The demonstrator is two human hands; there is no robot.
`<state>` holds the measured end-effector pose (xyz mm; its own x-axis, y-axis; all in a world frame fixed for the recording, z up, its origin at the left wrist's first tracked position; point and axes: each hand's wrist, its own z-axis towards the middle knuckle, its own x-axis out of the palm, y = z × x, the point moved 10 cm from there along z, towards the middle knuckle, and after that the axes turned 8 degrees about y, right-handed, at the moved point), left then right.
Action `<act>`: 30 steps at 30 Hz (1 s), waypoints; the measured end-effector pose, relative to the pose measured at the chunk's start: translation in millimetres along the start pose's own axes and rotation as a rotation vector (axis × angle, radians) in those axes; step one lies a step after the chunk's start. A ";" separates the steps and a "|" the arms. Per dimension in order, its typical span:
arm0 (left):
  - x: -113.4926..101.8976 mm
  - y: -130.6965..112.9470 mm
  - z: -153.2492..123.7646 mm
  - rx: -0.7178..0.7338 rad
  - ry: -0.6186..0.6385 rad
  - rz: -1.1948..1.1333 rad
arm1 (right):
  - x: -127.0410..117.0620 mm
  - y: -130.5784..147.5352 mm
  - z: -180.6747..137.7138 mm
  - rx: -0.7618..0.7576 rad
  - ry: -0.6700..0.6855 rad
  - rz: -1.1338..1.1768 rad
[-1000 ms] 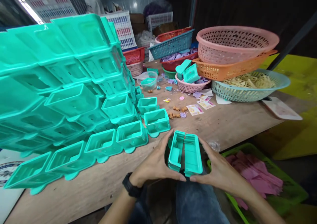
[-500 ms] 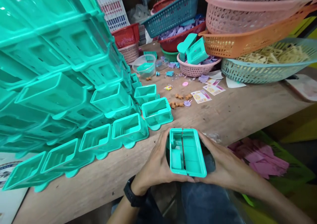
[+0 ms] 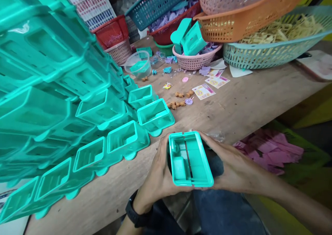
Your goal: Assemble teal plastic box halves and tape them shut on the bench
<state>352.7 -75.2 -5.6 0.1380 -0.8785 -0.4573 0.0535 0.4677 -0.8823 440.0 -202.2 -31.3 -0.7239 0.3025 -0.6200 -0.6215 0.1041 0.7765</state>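
A teal plastic box made of two halves is held between my hands above the table's front edge, its open side facing up at me. My left hand [image 3: 161, 176] wraps round the left half [image 3: 178, 169], which has a small raised block inside. Round the plainer right half [image 3: 201, 162] closes my right hand [image 3: 230, 167]. A thin dark gap runs along the seam between the halves, and the rim shows a small break there. Fingers beneath the box are partly hidden. To the left, a row of similar teal boxes [image 3: 124, 138] stands on the wooden table [image 3: 207, 107].
Tall stacks of teal boxes [image 3: 59, 65] fill the left side. Beyond lie small brown figures [image 3: 176, 105], printed cards [image 3: 204, 91] and a clear tub [image 3: 137, 69]. Baskets, including a pink one [image 3: 198, 61], line the back. Pink pieces [image 3: 272, 150] lie low at the right.
The camera view has shifted, so the stacks and baskets sit differently in the picture. Both hands keep hold of the teal box, whose inside block now shows more clearly.
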 end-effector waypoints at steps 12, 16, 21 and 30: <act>2.2 13.9 -7.1 -0.076 0.030 0.045 | 2.1 1.8 3.7 -0.034 0.038 0.096; 2.4 8.7 -3.8 -0.074 0.010 0.009 | -2.6 10.5 8.6 -0.094 0.043 0.066; 2.2 3.9 -1.5 -0.051 0.000 -0.028 | -7.9 14.2 11.5 -0.130 0.007 0.015; 3.1 2.1 -4.2 -0.008 0.014 0.050 | -5.0 6.5 14.0 -0.078 0.059 0.094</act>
<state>349.1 -77.4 -9.4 0.1261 -0.8553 -0.5025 0.0387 0.5104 -0.8590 443.9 -189.7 -21.5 -0.7951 0.2512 -0.5520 -0.5697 0.0027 0.8218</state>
